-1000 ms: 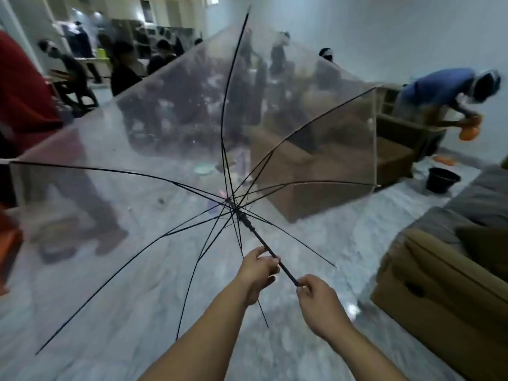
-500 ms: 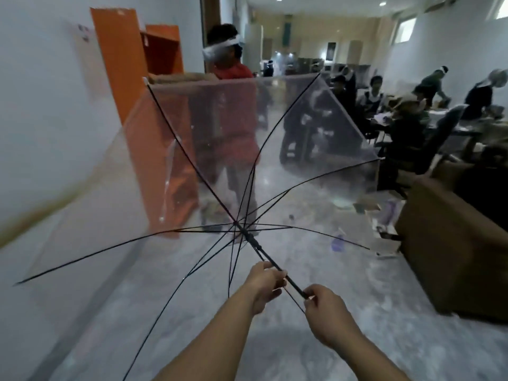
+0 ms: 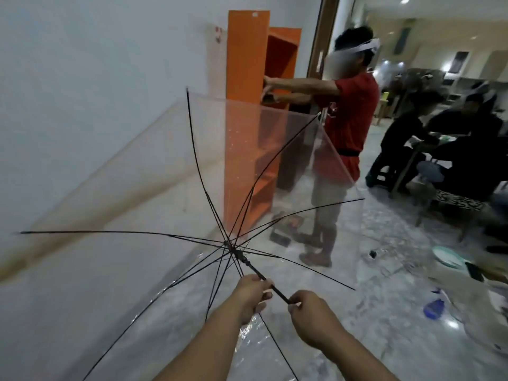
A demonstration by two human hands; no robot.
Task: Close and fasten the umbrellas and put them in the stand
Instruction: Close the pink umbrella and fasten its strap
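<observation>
Clear umbrella (image 3: 154,215) (canopy open): left hand (image 3: 251,294) and right hand (image 3: 310,312) fingers wrapped around its shaft.

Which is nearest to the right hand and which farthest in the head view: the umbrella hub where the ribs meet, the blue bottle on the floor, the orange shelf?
From the right hand:
1. Umbrella hub, just ahead and to the left, up the shaft.
2. Blue bottle, on the floor to the right.
3. Orange shelf, against the wall, far ahead.

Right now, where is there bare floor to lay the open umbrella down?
Bare floor runs along the white wall, left of the orange shelf unit. To the right it is crowded: a standing person, a blue spray bottle and a green plate.
</observation>
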